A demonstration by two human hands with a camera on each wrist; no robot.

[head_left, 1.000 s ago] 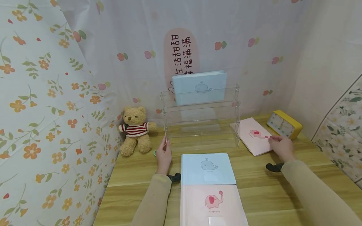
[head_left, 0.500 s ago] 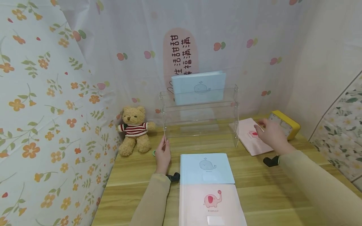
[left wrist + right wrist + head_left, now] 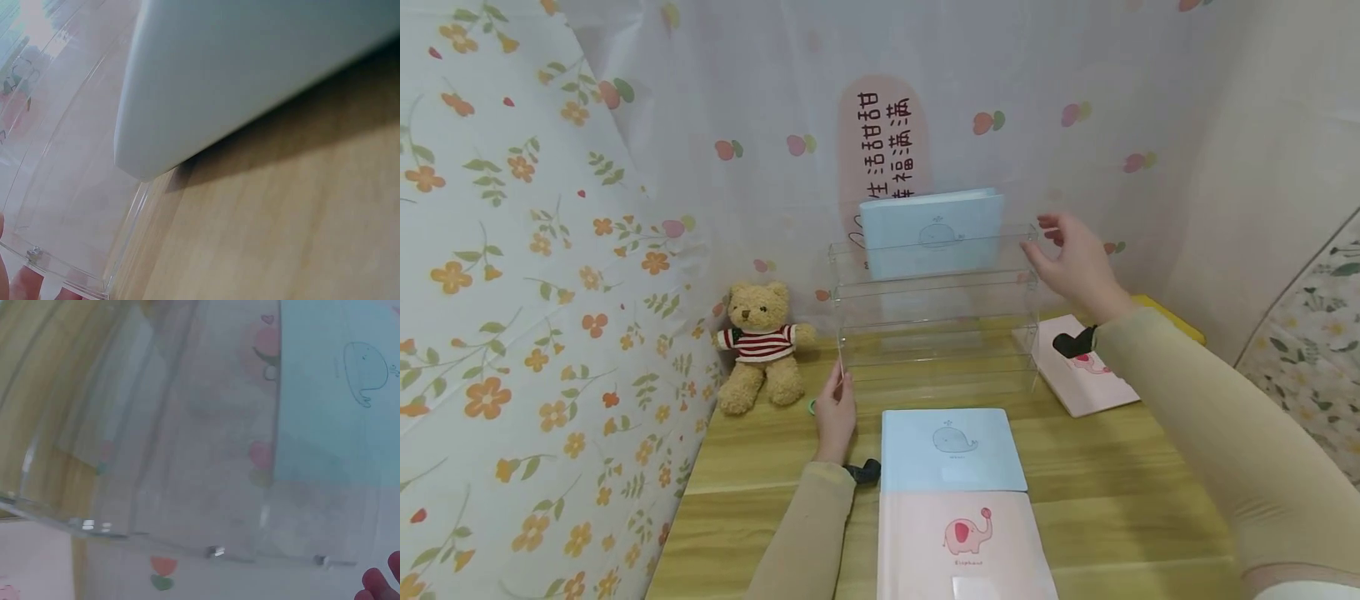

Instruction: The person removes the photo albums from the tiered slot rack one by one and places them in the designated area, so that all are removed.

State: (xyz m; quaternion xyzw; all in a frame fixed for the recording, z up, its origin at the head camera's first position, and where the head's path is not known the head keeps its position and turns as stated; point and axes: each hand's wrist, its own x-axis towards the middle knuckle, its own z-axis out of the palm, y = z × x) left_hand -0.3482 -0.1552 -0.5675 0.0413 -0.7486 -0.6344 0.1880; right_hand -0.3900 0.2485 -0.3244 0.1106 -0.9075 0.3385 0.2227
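A clear acrylic rack (image 3: 934, 333) with stepped tiers stands on the wooden table. Its lower left edge is held by my left hand (image 3: 835, 417), whose fingertips (image 3: 26, 282) show through the clear side in the left wrist view. A light blue whale notebook (image 3: 936, 233) leans in the top tier. Raised beside the rack's upper right corner is my right hand (image 3: 1078, 267), thumb and fingers apart, holding nothing. In front of the rack lie another blue whale notebook (image 3: 955, 450) and a pink elephant notebook (image 3: 966, 546). A second pink notebook (image 3: 1060, 358) lies right of the rack, partly covered by my wrist.
A teddy bear (image 3: 760, 346) in a striped sweater sits left of the rack. Behind my right arm, part of a yellow clock (image 3: 1180, 321) shows at the back right. Patterned curtains (image 3: 745, 100) close off the back and sides. A small green item (image 3: 812, 407) lies beside my left hand.
My right hand has left the pink notebook on the right and risen up and leftward to the rack's upper right corner. The left hand keeps its place on the rack.
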